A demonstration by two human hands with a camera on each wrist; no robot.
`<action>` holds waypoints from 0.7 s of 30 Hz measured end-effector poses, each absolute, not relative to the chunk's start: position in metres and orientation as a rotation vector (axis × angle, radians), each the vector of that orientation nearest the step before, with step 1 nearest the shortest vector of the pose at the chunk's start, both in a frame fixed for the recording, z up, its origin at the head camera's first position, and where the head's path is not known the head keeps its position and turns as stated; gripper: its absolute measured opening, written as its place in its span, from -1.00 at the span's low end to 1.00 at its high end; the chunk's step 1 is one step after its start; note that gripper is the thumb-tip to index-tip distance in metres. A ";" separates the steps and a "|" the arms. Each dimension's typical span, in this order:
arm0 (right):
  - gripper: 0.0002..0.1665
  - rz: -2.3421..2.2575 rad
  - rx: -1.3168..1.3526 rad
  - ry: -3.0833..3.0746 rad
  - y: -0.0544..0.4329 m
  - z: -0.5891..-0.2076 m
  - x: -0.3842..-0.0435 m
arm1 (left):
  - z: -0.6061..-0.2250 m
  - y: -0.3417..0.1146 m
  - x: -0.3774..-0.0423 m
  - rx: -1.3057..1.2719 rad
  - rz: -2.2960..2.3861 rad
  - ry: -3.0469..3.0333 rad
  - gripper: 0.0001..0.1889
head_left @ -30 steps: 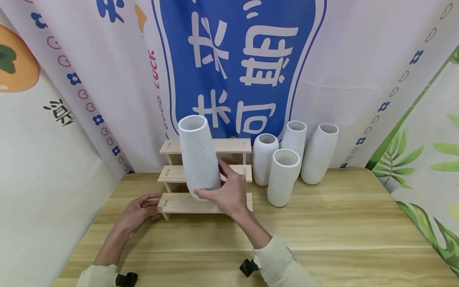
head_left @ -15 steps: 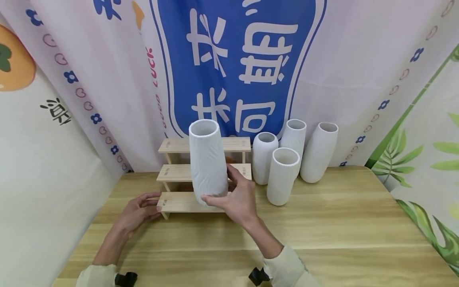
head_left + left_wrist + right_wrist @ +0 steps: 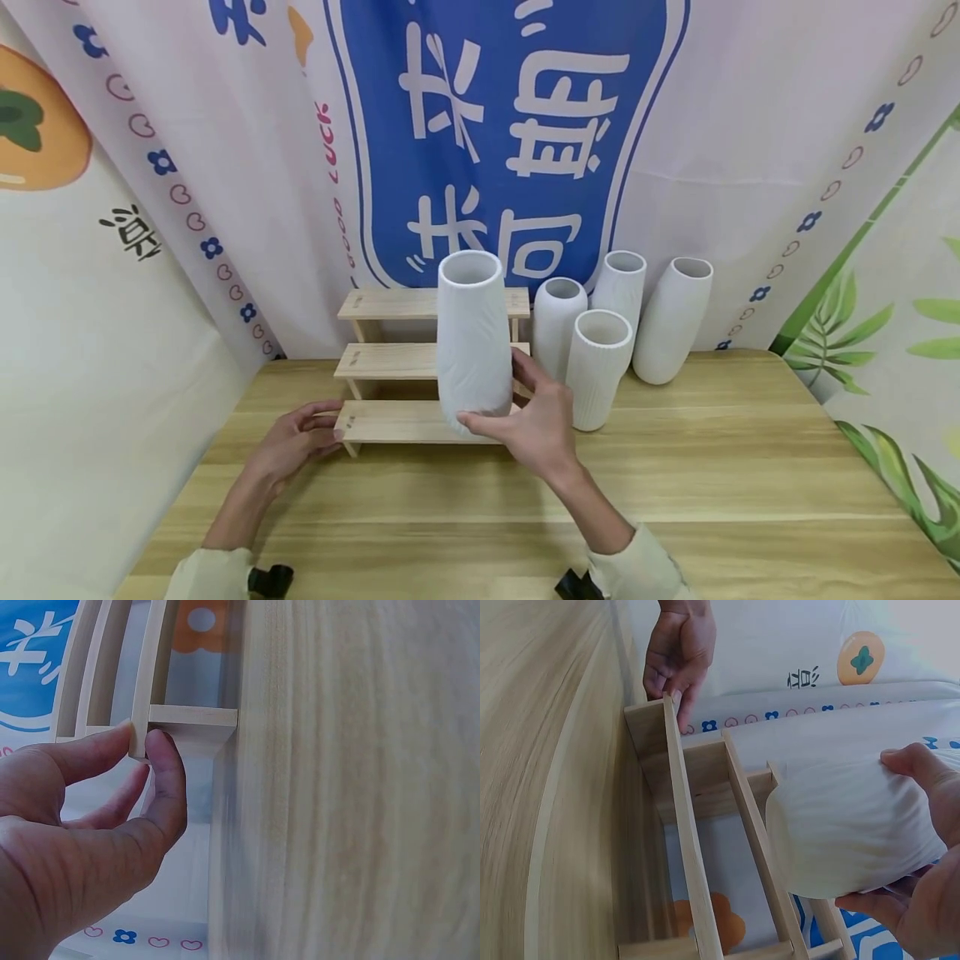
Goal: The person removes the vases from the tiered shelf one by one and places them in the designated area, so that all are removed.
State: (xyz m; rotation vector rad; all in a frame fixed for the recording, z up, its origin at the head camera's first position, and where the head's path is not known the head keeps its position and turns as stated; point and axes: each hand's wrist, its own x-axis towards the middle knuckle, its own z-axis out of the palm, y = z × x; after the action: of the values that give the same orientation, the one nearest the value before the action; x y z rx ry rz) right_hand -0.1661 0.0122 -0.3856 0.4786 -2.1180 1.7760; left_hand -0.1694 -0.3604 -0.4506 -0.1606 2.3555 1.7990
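My right hand (image 3: 536, 421) grips a tall white vase (image 3: 472, 342) low on its side, thumb in front and fingers behind. The vase is upright, mouth up, and overlaps the right part of the three-tier wooden display rack (image 3: 390, 421) in the head view. In the right wrist view the vase's base (image 3: 780, 840) shows beside the rack's upper steps, off the wood. At the rack's left end, my left hand (image 3: 296, 442) pinches the tip of the lowest step (image 3: 140, 712) between thumb and finger.
Several white vases stand right of the rack: a short rounded one (image 3: 558, 325), a ribbed one (image 3: 597, 367), one behind (image 3: 621, 283) and a tapered one (image 3: 672, 321). A printed curtain (image 3: 720, 167) hangs behind the wooden table (image 3: 712, 467).
My right hand has carried the vase to the right along the rack, from its left-middle part toward its right end. The left hand keeps its hold on the lowest step.
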 end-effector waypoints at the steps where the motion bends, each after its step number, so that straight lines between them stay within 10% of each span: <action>1: 0.01 1.765 0.475 -2.120 0.014 -0.386 -0.166 | -0.451 -0.360 -0.169 -0.159 1.802 2.354 -0.32; 21: 0.08 1.694 0.318 -2.160 0.060 -0.393 -0.160 | -0.453 -0.362 -0.171 -0.131 1.815 2.350 -0.34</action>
State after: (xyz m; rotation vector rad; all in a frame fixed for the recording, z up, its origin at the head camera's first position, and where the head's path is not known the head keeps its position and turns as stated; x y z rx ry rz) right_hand -0.1599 0.0604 -0.3925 0.3183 -2.1595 1.6939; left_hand -0.1711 -0.3623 -0.4534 -0.1309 2.3497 1.8153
